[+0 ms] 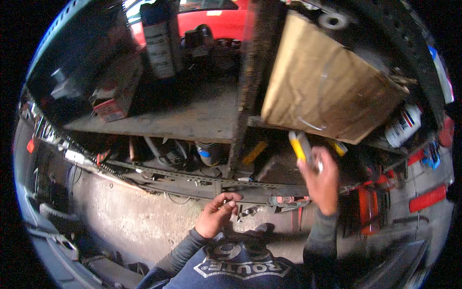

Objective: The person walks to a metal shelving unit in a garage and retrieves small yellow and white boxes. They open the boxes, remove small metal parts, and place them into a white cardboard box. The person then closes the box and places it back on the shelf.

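Observation:
Between the fingers of my right hand (pixel 322 178) is a small yellow-and-grey box (pixel 299 146), smeared by motion. The hand is raised at the right part of the shelf, just below a big brown cardboard box (pixel 332 82). Another small yellow package (pixel 340 147) lies behind that hand on the lower shelf, and a yellow piece (pixel 255 152) shows farther left. My left hand (pixel 219 214) hovers in front of the shelf's front edge, thumb and fingers drawn together. Whatever it may be pinching is too small or hidden to make out.
A metal-framed shelf (pixel 159 123) spans the view, split by an upright post (pixel 243 96). A white bottle (pixel 404 126) stands right of the cardboard box. A can with a blue band (pixel 206 153) sits below. Red metal parts (pixel 369 209) are at right; a red car (pixel 216 24) is behind.

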Demonstrator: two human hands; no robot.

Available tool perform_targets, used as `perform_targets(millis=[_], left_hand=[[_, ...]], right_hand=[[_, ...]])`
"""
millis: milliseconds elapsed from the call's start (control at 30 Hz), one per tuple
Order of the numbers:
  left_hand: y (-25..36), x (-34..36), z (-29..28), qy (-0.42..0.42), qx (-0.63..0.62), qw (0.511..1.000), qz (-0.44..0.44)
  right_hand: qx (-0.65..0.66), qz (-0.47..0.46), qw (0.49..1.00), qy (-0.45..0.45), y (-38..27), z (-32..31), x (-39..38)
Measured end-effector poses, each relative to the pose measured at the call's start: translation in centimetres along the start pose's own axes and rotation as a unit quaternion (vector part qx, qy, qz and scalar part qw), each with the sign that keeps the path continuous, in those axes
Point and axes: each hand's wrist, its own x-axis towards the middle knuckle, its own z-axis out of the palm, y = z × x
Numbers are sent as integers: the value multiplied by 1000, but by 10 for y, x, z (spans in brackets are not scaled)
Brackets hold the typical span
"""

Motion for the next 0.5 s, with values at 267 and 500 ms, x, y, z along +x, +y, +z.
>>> perform_targets(millis=[267,500], left_hand=[[7,-3,15,-1,111,990,84],[20,1,-17,8,553,824,125]], right_hand=[[47,-117,973,-195,-3,89,-82],[55,-239,937,-248,-7,66,-59]])
